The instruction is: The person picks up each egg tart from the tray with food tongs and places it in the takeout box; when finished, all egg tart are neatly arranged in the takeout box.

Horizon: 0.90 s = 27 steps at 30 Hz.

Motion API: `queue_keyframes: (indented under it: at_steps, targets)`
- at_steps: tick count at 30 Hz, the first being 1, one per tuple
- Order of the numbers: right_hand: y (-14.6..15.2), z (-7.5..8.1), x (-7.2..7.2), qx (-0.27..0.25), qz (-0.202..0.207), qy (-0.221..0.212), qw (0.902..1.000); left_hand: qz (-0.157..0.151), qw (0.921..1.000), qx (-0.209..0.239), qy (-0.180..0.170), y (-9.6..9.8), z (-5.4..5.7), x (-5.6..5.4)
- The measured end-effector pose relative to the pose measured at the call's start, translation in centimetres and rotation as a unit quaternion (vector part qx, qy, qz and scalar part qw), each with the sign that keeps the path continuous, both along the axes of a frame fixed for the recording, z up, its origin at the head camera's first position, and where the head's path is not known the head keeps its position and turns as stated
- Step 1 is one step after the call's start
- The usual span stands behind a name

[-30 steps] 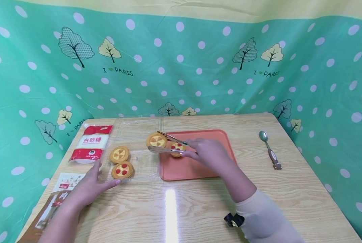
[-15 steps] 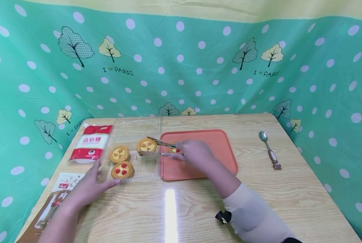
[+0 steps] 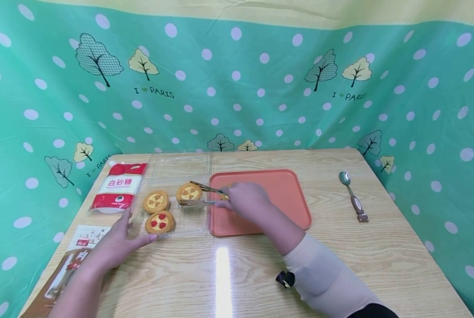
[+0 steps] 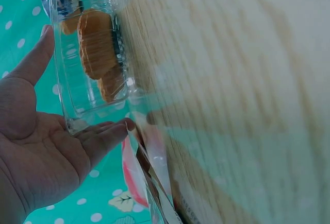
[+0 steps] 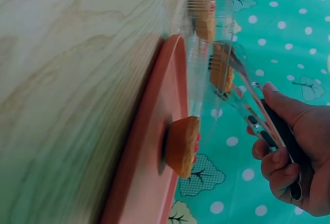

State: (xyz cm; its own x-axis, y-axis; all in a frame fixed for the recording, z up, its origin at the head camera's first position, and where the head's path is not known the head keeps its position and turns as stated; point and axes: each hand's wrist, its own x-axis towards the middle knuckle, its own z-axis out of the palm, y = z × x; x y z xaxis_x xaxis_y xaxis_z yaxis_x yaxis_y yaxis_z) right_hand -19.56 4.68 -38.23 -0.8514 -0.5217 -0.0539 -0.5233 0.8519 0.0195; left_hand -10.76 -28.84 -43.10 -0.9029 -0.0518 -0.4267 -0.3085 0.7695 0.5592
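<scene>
My right hand (image 3: 248, 201) grips metal tongs (image 3: 206, 188), whose ends are around a tart (image 3: 189, 192) with a pale cross-shaped top. That tart is at the right part of a clear plastic container (image 3: 195, 230). Two more tarts lie at the container's left: one pale-patterned (image 3: 155, 202), one with red dots (image 3: 159, 222). My left hand (image 3: 115, 243) is at the container's front left corner, thumb and fingers spread along its sides. A red-topped tart (image 5: 181, 147) sits on the pink tray (image 3: 260, 221), mostly hidden behind my right hand in the head view.
A red and white sugar bag (image 3: 119, 187) lies left of the container. Nearer, a brown printed packet (image 3: 71, 267) is partly under my left arm. A spoon (image 3: 352, 194) with a brown handle lies right of the tray. Green dotted cloth (image 3: 237, 88) surrounds the table.
My right hand has moved left with the tongs, bringing the tart from the tray's left edge to over the container and lower. My left hand has stayed in place.
</scene>
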Motion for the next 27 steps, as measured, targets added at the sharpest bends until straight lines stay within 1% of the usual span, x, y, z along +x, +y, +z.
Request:
queue_keyframes:
  at_steps: [3,9,16,18,21,27]
  targets:
    - [-0.5,0.5,0.0,0.008,-0.011,-0.015,0.9998,0.0,1.0,-0.002,-0.001,0.0,0.0,0.0]
    - [-1.6,0.9,-0.1,0.023,-0.015,-0.02,0.9994,-0.003,1.0,-0.002,0.001,-0.1,0.0,0.0]
    - [-2.6,1.3,-0.3,0.063,-0.034,-0.062,0.9955,-0.004,1.0,-0.001,0.004,-0.1,0.0,0.0]
    - [-2.8,1.4,-0.3,0.069,-0.039,-0.067,0.9946,-0.004,1.0,0.0,0.005,-0.1,-0.1,-0.1]
    - [-3.0,1.5,-0.3,0.078,-0.036,-0.067,0.994,-0.003,1.0,0.001,0.004,-0.1,-0.1,-0.1]
    - [-3.2,1.2,0.0,0.082,-0.028,-0.052,0.9949,-0.003,1.0,0.003,0.001,-0.2,-0.2,-0.1]
